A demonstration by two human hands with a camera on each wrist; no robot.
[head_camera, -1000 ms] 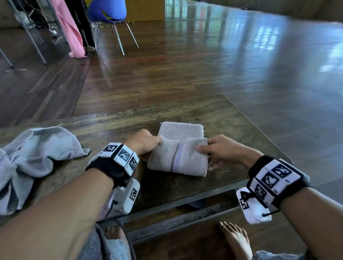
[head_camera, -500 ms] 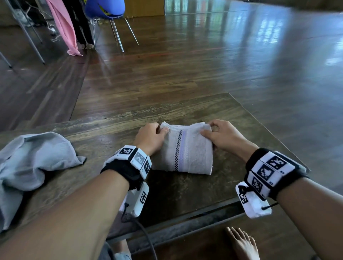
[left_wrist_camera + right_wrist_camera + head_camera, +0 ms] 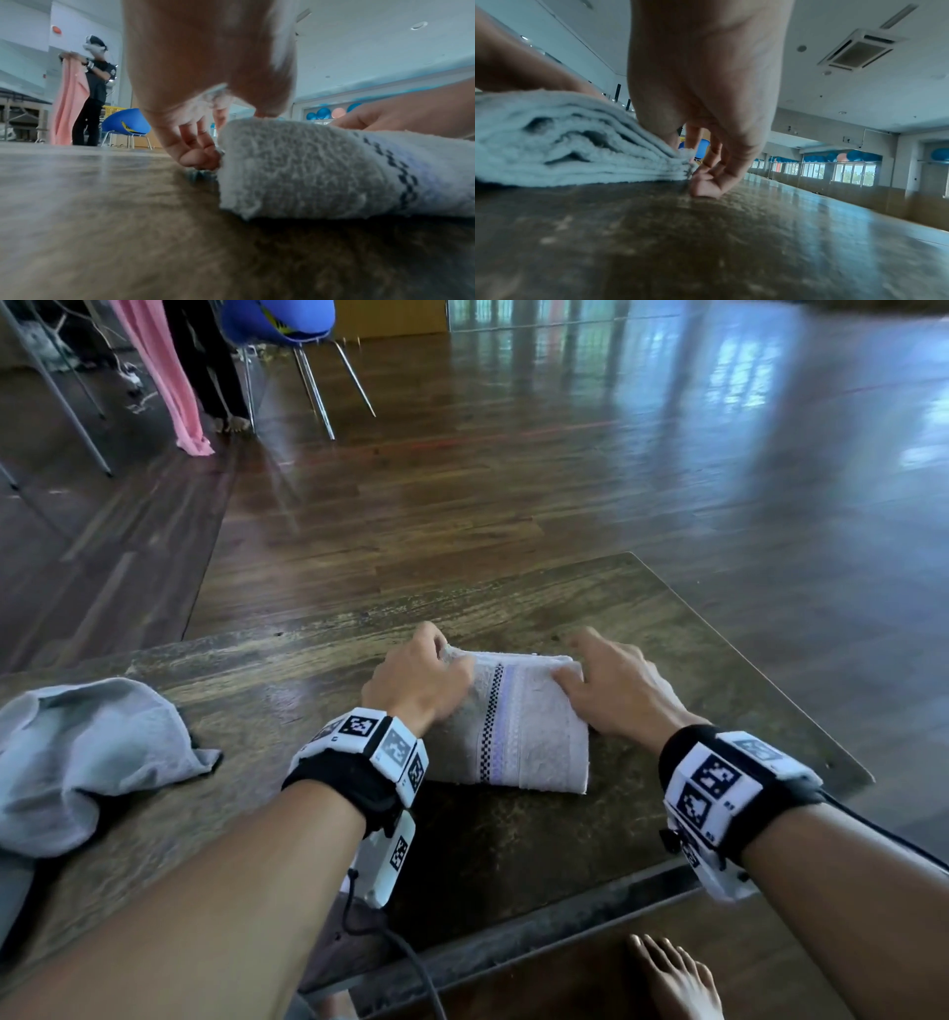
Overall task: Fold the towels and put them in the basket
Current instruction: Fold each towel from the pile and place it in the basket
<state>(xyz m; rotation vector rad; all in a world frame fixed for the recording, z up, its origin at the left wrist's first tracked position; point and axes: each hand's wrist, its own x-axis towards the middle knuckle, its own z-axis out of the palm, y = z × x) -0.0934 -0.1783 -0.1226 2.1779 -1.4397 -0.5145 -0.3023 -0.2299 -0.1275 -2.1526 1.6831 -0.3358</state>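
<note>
A small white towel [image 3: 518, 731] with a dark checkered and lilac stripe lies folded in several layers on the wooden table [image 3: 513, 855]. My left hand [image 3: 445, 657] pinches its far left corner, thumb on top. My right hand [image 3: 569, 671] pinches the far right corner in the same way. In the left wrist view the left fingers [image 3: 199, 156] curl against the towel's [image 3: 295, 172] edge down at the tabletop. The right wrist view has the right fingers [image 3: 706, 182] touching the table beside the stacked layers [image 3: 564, 150]. No basket is in view.
A crumpled grey towel [image 3: 77, 762] lies on the table's left part. The table's right edge [image 3: 760, 670] and near edge border on the wooden floor. A blue chair [image 3: 280, 320] and a person holding a pink cloth [image 3: 69, 101] stand far back left. A bare foot [image 3: 672, 978] shows below the table.
Both hands carried the towel's near flap away from me and laid it on the far edge. The towel now lies as a closed fold with the hands at its far corners.
</note>
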